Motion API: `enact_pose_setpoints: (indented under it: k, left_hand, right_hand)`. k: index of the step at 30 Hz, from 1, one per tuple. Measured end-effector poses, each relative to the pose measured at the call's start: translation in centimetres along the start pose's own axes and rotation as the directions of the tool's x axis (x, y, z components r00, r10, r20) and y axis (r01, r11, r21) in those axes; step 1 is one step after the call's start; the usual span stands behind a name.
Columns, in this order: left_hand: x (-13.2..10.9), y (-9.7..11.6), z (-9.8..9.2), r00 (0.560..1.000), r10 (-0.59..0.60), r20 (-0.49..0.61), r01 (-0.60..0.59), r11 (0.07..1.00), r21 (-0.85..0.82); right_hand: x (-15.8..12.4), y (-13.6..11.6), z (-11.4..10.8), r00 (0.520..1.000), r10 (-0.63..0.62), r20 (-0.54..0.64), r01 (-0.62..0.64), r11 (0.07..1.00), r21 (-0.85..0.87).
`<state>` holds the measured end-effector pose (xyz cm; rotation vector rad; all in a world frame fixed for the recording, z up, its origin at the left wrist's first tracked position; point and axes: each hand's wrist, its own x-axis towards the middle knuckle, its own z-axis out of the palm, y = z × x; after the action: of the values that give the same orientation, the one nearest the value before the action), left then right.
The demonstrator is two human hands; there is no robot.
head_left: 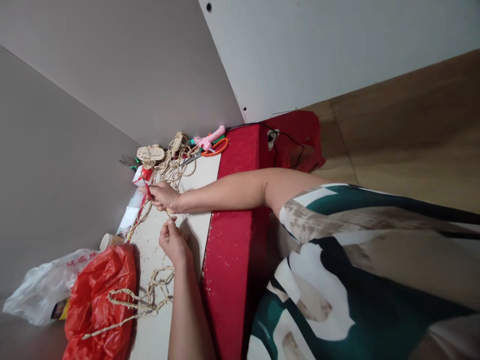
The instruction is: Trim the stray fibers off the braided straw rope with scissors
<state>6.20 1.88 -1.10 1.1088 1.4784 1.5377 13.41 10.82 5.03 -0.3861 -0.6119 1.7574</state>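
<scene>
The picture is turned sideways, with the table running off to the left. My right hand (164, 196) is closed around a thin red object (147, 189), and the pale braided straw rope (170, 170) runs beneath it. Just below, my left hand (173, 242) pinches the same rope between its fingertips. The rope trails on in loose loops (150, 295) past my left forearm and over a red plastic bag (98, 300). A flat woven straw coil (150, 153) lies beyond my right hand.
A pink glue gun (212, 136) and orange-handled scissors (214, 148) lie at the table's far end. A paper cup (106, 241) and a white plastic bag (43, 287) sit by the wall. Red cloth (240, 235) covers the table edge, strewn with straw bits.
</scene>
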Motion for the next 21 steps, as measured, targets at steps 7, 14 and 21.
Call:
enact_pose_setpoints:
  k: [7,14,21]
  left_hand:
    - [0.4,-0.5,-0.2,0.999,0.04,-0.036,-0.037,0.996,0.083]
    - [0.8,-0.9,-1.0,0.991,0.104,-0.083,-0.093,0.987,0.134]
    - [1.0,-0.7,-1.1,0.993,-0.008,-0.121,0.016,0.998,0.059]
  right_hand:
    - [-0.4,0.3,-0.1,0.999,0.024,-0.028,-0.024,0.999,0.026]
    - [-1.1,-0.3,0.0,0.999,0.043,0.016,-0.043,0.999,0.021]
    - [-1.0,-0.2,0.1,0.999,0.034,0.033,-0.033,0.999,-0.005]
